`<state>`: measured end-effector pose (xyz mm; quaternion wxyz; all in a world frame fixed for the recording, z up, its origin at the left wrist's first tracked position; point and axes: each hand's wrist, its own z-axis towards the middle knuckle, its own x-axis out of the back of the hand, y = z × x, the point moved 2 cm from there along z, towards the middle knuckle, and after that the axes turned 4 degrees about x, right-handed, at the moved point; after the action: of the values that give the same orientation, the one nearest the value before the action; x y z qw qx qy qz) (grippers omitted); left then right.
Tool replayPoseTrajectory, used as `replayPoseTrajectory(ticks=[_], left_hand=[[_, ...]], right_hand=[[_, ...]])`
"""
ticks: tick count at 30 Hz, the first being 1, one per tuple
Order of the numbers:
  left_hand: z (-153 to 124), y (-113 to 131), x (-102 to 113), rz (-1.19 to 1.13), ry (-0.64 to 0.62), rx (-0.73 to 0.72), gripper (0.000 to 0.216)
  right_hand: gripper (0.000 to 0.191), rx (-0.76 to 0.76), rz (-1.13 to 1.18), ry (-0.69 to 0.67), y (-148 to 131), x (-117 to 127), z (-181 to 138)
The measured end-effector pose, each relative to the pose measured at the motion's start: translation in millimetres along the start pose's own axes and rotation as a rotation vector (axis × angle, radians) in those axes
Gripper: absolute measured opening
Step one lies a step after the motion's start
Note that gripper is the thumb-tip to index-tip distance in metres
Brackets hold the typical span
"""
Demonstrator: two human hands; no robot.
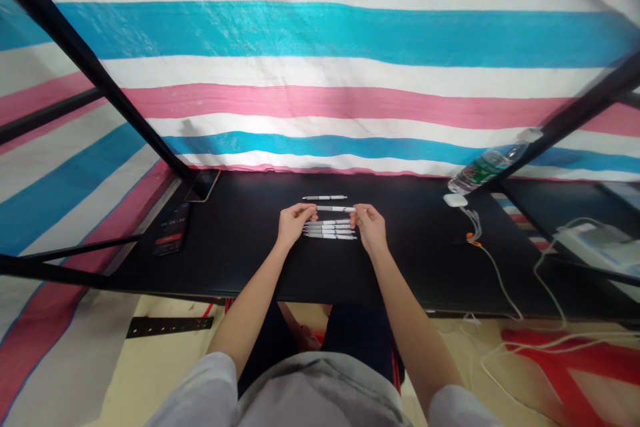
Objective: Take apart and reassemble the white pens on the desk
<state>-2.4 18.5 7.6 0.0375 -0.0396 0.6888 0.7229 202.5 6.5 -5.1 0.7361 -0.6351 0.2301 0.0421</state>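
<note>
Both hands hold one white pen (334, 209) level above the black table (240, 253), one hand at each end. My left hand (294, 223) pinches the pen's left end. My right hand (370, 225) pinches its right end. Below the held pen, between the two hands, a row of several white pens (330, 231) lies side by side on the table. One more white pen (325, 197) lies alone a little farther back.
Two phones lie at the table's left: one (203, 185) at the back corner, another (171, 228) nearer me. A water bottle (493, 161) lies at the back right beside a white charger (455, 200) with cables. Black frame bars and a striped tarp surround the table.
</note>
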Motion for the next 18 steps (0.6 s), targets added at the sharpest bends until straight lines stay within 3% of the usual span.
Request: replayPoseTrajectory(ticks=[18], left_hand=[[-4.2, 3.4, -4.7, 0.071, -0.052, -0.064, 0.027]], right_hand=[[0.04, -0.023, -0.002, -0.001, -1.5, 0.8, -0.9]])
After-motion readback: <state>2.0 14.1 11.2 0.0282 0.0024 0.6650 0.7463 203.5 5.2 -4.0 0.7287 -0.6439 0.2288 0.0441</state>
